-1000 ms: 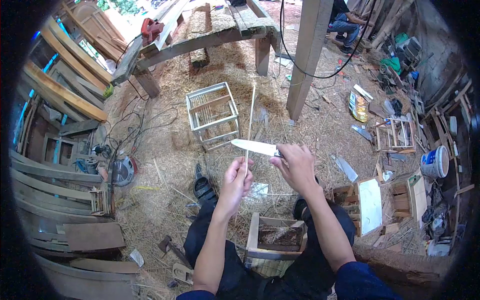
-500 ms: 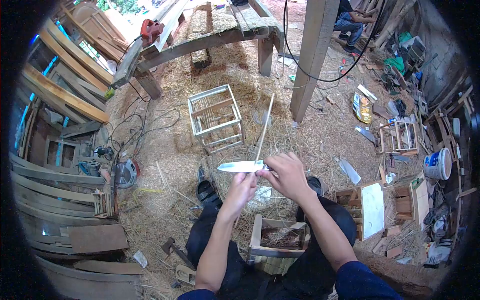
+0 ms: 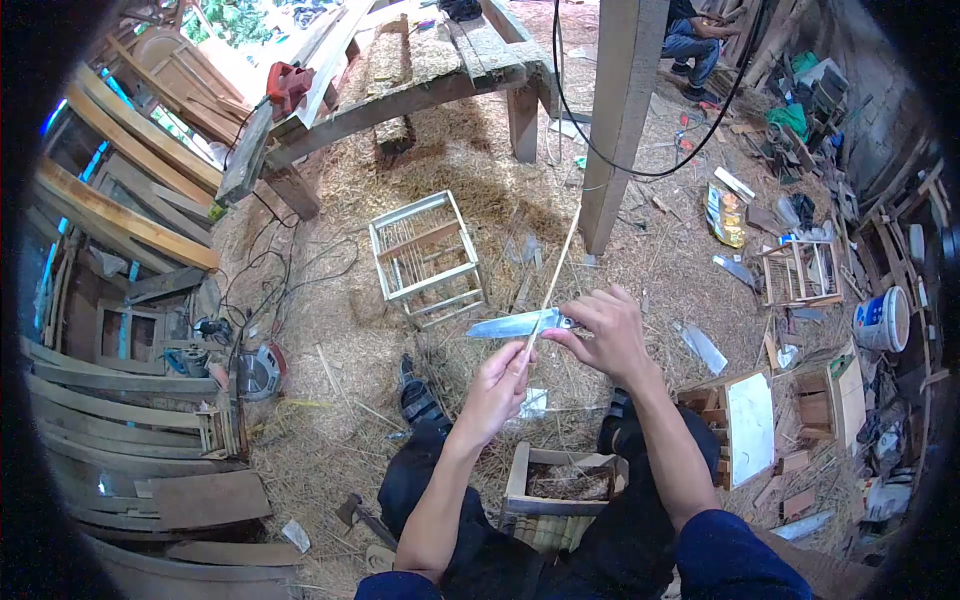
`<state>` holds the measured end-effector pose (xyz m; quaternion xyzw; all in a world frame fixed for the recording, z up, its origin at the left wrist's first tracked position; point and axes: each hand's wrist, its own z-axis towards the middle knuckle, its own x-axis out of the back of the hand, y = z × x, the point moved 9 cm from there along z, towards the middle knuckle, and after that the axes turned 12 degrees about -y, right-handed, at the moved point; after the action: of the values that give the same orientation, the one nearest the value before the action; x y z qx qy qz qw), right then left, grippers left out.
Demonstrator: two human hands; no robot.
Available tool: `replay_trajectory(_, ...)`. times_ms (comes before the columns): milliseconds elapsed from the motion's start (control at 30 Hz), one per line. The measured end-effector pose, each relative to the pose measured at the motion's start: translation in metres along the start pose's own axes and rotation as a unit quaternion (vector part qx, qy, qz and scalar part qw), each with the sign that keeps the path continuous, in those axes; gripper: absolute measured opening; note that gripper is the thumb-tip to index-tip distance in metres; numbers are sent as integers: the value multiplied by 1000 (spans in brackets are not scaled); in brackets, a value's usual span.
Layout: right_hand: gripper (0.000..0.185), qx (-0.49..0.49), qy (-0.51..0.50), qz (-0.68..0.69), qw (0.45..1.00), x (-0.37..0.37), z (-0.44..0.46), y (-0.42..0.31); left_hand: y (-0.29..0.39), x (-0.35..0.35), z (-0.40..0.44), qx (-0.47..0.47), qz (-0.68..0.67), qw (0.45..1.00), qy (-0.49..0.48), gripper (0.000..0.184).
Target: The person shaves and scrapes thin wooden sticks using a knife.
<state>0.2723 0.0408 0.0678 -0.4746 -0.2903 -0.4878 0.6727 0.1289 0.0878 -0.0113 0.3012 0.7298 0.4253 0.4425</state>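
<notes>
My left hand (image 3: 492, 392) is closed around a thin wooden stick (image 3: 562, 262) that slants up and away to the right. In my right hand (image 3: 612, 335) is a knife (image 3: 510, 325), its broad blade pointing left and lying across the stick just above my left fingers. The handle is mostly hidden by my right fingers. Beyond my hands a small wooden frame with thin bars (image 3: 425, 255) stands on the floor. Between my legs is an open wooden box (image 3: 570, 510) with slatted sides.
A heavy wooden bench (image 3: 400, 100) stands ahead, beside an upright post (image 3: 625, 130) with a hanging black cable. Planks (image 3: 130, 215) lean at the left near a circular saw (image 3: 262, 372). A hatchet (image 3: 362, 515), white bucket (image 3: 882, 320) and seated person (image 3: 692, 45) are also around.
The knife and my right hand have shifted slightly right, and the blade now tilts up toward the handle. The stick leans further right. My view has turned a little.
</notes>
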Motion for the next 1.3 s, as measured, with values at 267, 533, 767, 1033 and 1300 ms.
replay_trajectory(267, 31, -153, 48, -90, 983, 44, -19, 69, -10, -1, -11, 57, 36, 995, -68, 19)
replay_trajectory(533, 32, -138, 30, -5, 990, 10, -8, 34, -7, 3, -1, 22, 16, 999, -17, 28)
replay_trajectory(767, 32, -5, 5, 32, 999, -25, -6, -19, -15, 11, -1, -9, -11, 1000, 21, 24)
replay_trajectory(1033, 32, -33, 45, 14, 998, -21, -23, -14, -17, 17, -16, -11, 57, 997, 52, 20)
replay_trajectory(1300, 29, -123, 40, -7, 992, 0, -16, 3, -14, 16, -13, -63, 101, 992, 30, 22)
